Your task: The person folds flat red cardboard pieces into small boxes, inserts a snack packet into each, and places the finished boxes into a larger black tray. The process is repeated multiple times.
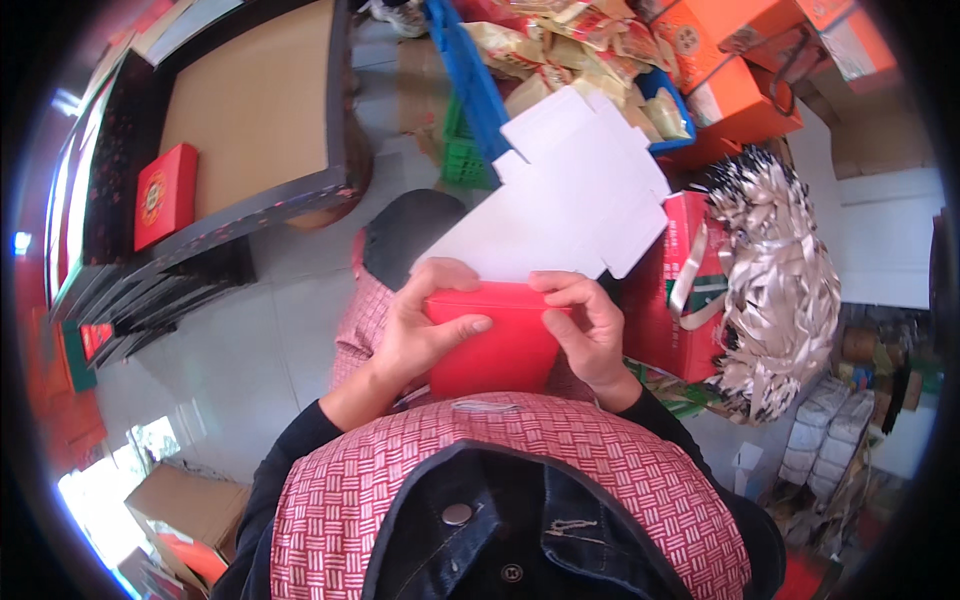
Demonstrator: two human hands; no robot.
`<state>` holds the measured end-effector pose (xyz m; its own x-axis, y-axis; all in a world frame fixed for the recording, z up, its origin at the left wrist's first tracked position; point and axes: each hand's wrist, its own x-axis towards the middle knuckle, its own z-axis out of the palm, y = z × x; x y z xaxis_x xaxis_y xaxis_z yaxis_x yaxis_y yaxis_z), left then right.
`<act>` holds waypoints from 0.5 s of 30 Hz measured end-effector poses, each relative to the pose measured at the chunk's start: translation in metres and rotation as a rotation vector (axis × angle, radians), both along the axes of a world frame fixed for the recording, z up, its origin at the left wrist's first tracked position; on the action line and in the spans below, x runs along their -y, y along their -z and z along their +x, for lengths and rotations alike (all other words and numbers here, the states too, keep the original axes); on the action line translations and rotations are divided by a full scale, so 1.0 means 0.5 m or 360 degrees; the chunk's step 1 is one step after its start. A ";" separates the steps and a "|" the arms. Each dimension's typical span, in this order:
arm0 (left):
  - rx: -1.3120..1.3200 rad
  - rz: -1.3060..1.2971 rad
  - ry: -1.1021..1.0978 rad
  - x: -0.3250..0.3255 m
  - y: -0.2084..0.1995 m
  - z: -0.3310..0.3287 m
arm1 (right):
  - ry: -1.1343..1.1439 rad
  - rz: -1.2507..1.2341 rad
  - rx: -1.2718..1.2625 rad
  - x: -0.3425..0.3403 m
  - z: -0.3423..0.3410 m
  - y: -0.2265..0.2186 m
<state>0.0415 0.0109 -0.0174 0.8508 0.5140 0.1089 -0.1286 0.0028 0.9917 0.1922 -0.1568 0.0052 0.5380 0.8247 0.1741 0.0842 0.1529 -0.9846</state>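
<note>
A red cardboard box (492, 350) rests against my lap, its white-backed flat part (570, 190) spreading away beyond it with cut tabs along the far edges. My left hand (425, 318) grips the box's left far corner, thumb on the red face and fingers behind the folded edge. At the right corner, my right hand (587, 322) pinches the same edge between thumb and fingers. The fingertips behind the card are partly hidden.
A blue crate (468, 75) of wrapped packets stands ahead. Ribbon-handled red bags (690, 280) and a bundle of silvery ribbons (778, 290) sit at right. On the left, a dark-rimmed tray (255, 110) holds a small red box (166, 197). Orange boxes (740, 100) are stacked far right.
</note>
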 end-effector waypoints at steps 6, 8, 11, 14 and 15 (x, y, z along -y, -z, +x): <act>0.0152 -0.0338 0.0149 -0.001 0.001 -0.007 | 0.0202 0.0104 -0.0150 -0.015 -0.038 0.010; 0.0069 -0.0153 0.0075 0.006 0.003 -0.007 | 0.0210 0.0100 -0.0126 -0.020 -0.044 0.011; 0.0079 -0.0246 0.0107 0.009 0.003 -0.011 | 0.0180 0.0061 -0.0073 -0.019 -0.043 0.016; 0.0332 -0.0817 0.0425 -0.012 0.006 -0.013 | 0.0157 0.0070 -0.0109 -0.014 -0.040 0.018; 0.0429 -0.1129 0.0566 -0.024 0.007 -0.009 | 0.0150 0.0099 -0.0143 -0.014 -0.038 0.019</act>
<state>0.0372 0.0227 -0.0211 0.9664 0.2432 0.0837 -0.2345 0.6995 0.6750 0.1733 -0.1498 -0.0041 0.6283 0.7589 0.1710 0.0133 0.2093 -0.9778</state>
